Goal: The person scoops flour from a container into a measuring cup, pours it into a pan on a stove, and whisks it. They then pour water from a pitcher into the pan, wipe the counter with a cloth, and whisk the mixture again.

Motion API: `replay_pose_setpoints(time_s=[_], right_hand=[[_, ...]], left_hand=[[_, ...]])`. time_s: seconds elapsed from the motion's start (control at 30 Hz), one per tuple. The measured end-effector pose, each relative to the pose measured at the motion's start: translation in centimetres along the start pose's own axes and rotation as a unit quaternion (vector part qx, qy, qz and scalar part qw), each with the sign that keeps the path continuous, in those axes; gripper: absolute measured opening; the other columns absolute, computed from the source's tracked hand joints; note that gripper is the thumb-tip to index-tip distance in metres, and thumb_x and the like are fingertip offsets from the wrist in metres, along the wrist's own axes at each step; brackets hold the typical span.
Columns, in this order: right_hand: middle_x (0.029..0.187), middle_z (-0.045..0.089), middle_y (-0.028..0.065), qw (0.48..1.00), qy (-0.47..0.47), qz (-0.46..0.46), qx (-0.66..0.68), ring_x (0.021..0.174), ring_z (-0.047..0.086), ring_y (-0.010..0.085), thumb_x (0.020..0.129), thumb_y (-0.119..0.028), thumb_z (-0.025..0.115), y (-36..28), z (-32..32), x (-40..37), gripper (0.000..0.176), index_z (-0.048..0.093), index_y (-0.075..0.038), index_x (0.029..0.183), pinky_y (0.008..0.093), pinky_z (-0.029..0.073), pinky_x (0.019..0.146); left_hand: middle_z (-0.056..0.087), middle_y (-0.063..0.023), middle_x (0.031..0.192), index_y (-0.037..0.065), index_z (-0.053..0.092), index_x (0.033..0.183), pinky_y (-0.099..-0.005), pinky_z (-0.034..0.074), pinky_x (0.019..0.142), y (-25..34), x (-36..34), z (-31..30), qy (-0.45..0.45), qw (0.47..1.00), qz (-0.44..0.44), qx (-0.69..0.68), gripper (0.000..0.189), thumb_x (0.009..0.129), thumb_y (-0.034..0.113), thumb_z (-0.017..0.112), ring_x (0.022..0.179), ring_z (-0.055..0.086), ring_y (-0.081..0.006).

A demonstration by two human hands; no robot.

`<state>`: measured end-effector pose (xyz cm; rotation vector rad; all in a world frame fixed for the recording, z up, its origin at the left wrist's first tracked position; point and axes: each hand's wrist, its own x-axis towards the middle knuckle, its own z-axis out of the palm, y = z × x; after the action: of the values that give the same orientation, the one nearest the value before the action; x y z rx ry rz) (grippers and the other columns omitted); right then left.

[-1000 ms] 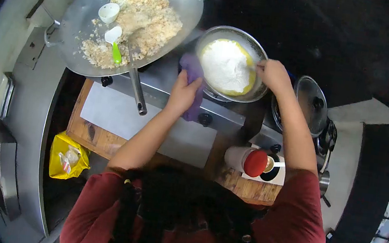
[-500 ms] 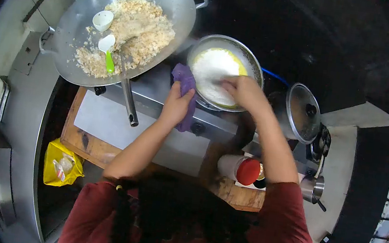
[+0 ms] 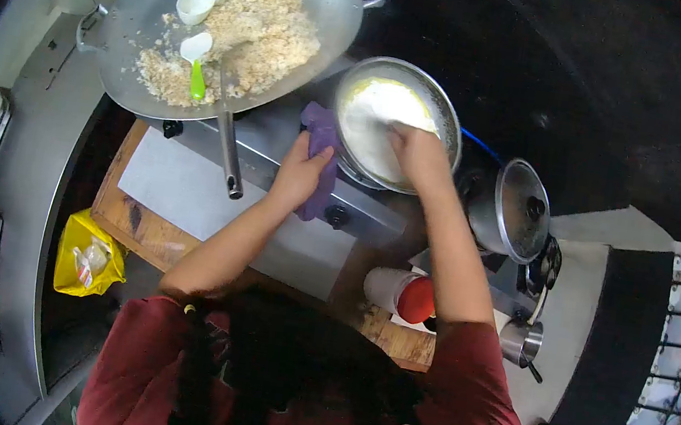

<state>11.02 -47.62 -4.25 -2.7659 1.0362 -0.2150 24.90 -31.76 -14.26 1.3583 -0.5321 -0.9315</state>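
A steel pan [image 3: 453, 121] on the stove holds a white floury mass [image 3: 368, 115] with a yellow edge. My left hand [image 3: 301, 175] grips a purple cloth [image 3: 322, 131] pressed against the pan's left rim. My right hand [image 3: 417, 155] reaches into the pan from the near side, with its fingers curled down onto the white mass. Whether it holds a tool is hidden.
A large wok [image 3: 325, 0] at the back left holds fried rice [image 3: 253, 25], a white cup [image 3: 194, 6], a green-handled spatula [image 3: 197, 65] and a ladle handle [image 3: 226, 150]. A lidded pot [image 3: 515, 208], a red-capped container [image 3: 403, 294], a steel cup [image 3: 520, 341] and a yellow bag [image 3: 85, 256] are nearby.
My right hand moved from the pan's far right rim to its near side and down into the white mass. My left hand kept the cloth on the rim.
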Motion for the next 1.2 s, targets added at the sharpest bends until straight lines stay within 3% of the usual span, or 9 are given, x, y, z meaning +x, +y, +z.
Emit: replay_pose_setpoints(time_s=[0.17, 0.27, 0.37, 0.5, 0.73, 0.83, 0.97, 1.07, 1.2], right_hand=[[0.092, 0.068, 0.0217, 0.977, -0.069, 0.169, -0.113, 0.087, 0.068, 0.0354, 0.089, -0.023, 0.055, 5.0, -1.0, 1.0, 0.027, 0.072, -0.006, 0.100, 0.0441, 0.052, 0.083], [0.098, 0.067, 0.0225, 0.989, -0.130, 0.065, -0.011, 0.092, 0.066, 0.0361, 0.090, -0.026, 0.054, 1.7, -3.6, -1.3, 0.028, 0.072, -0.007, 0.099, 0.0442, 0.050, 0.087], [0.093, 0.067, 0.0225, 0.999, 0.012, 0.048, -0.015, 0.089, 0.065, 0.0388, 0.088, -0.025, 0.059, 1.5, -0.1, 0.0, 0.026, 0.072, -0.008, 0.103, 0.0432, 0.051, 0.081], [0.091, 0.067, 0.0223, 0.984, -0.121, 0.115, -0.067, 0.087, 0.065, 0.0376, 0.087, -0.025, 0.059, 2.9, -2.7, -0.6, 0.027, 0.072, -0.008, 0.102, 0.0448, 0.051, 0.080], [0.092, 0.067, 0.0225, 0.992, -0.004, 0.097, -0.086, 0.087, 0.065, 0.0398, 0.087, -0.023, 0.059, 4.3, 1.1, 0.7, 0.027, 0.071, -0.005, 0.102, 0.0464, 0.051, 0.082], [0.095, 0.067, 0.0232, 0.985, -0.110, 0.134, -0.022, 0.090, 0.065, 0.0396, 0.089, -0.026, 0.052, 3.3, -2.4, -1.5, 0.030, 0.072, -0.005, 0.096, 0.0468, 0.050, 0.084], [0.100, 0.066, 0.0237, 0.996, -0.063, 0.054, 0.014, 0.092, 0.064, 0.0400, 0.090, -0.026, 0.051, -0.9, -1.0, -1.7, 0.031, 0.070, -0.005, 0.104, 0.0461, 0.049, 0.086], [0.100, 0.067, 0.0241, 0.990, -0.020, 0.132, -0.043, 0.093, 0.065, 0.0386, 0.091, -0.028, 0.050, 1.6, 0.8, 0.2, 0.032, 0.071, -0.007, 0.104, 0.0460, 0.049, 0.088], [0.098, 0.067, 0.0244, 0.987, -0.106, 0.111, -0.038, 0.092, 0.066, 0.0385, 0.091, -0.025, 0.050, -0.2, -2.1, -0.6, 0.030, 0.074, -0.007, 0.095, 0.0469, 0.049, 0.087]], left_hand=[[0.065, -0.0145, 0.104, 0.000, 0.051, 0.121, -0.0359, 0.048, 0.083, -0.2, 0.3, 0.0, 0.016, 1.000, 0.013, 0.000, 0.035, 0.093, 0.019, 0.059, 0.096, 0.062, -0.0254], [0.064, -0.0148, 0.105, -0.001, 0.051, 0.122, -0.0361, 0.048, 0.084, -0.2, 0.4, -0.3, 0.005, 0.999, 0.038, 0.030, 0.036, 0.093, 0.019, 0.059, 0.096, 0.061, -0.0256], [0.064, -0.0156, 0.106, -0.002, 0.050, 0.123, -0.0364, 0.048, 0.085, -0.1, 0.3, 0.6, 0.000, 0.999, 0.029, 0.031, 0.037, 0.093, 0.018, 0.059, 0.096, 0.061, -0.0264], [0.064, -0.0157, 0.106, -0.001, 0.050, 0.122, -0.0356, 0.048, 0.085, 1.4, -0.4, 0.6, 0.002, 0.999, 0.045, 0.003, 0.036, 0.093, 0.018, 0.059, 0.097, 0.061, -0.0255], [0.063, -0.0152, 0.108, 0.000, 0.052, 0.121, -0.0343, 0.046, 0.087, -0.4, 0.4, 0.2, -0.003, 1.000, 0.009, -0.001, 0.035, 0.093, 0.019, 0.059, 0.100, 0.061, -0.0241], [0.063, -0.0149, 0.108, 0.000, 0.053, 0.118, -0.0344, 0.047, 0.087, 0.4, -0.4, -0.4, 0.006, 0.999, 0.042, 0.003, 0.033, 0.093, 0.019, 0.059, 0.100, 0.061, -0.0242], [0.063, -0.0133, 0.106, -0.001, 0.052, 0.117, -0.0347, 0.047, 0.085, -0.2, 0.2, -0.1, 0.019, 0.998, 0.046, 0.048, 0.031, 0.092, 0.016, 0.059, 0.096, 0.061, -0.0229], [0.063, -0.0134, 0.105, -0.002, 0.051, 0.118, -0.0355, 0.047, 0.084, 0.7, -0.1, 0.7, 0.007, 0.999, 0.041, -0.017, 0.032, 0.092, 0.015, 0.059, 0.094, 0.060, -0.0225], [0.063, -0.0142, 0.105, -0.001, 0.051, 0.120, -0.0348, 0.047, 0.084, 0.9, -0.3, 0.0, 0.010, 0.999, 0.048, 0.007, 0.034, 0.092, 0.017, 0.059, 0.095, 0.060, -0.0229]])
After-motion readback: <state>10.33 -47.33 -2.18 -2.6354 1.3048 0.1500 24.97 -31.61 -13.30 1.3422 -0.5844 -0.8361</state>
